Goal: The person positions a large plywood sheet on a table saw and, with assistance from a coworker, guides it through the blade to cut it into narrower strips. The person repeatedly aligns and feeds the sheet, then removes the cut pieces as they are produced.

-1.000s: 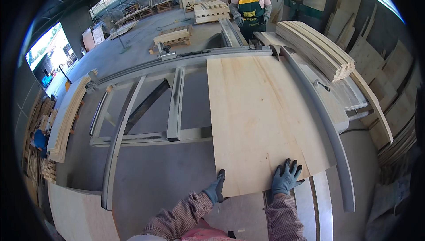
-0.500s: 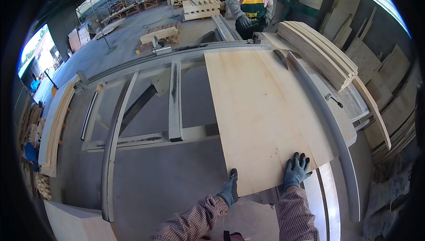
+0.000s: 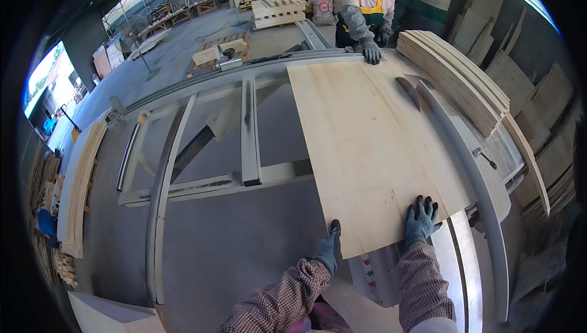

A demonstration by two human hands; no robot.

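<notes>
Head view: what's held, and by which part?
Plywood sheet: left hand at its near left corner, right hand spread on top at the near edge. Any grip underneath can't be told.

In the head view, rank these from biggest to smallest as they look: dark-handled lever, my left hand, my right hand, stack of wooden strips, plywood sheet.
1. Plywood sheet
2. Stack of wooden strips
3. Left hand and right hand: too alike to rank
4. Dark-handled lever

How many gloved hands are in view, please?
4, along the board: left hand at the near left corner, right hand at the near edge, coworker's right hand at the far edge, coworker's left hand nearby. Others may be hidden.
</notes>
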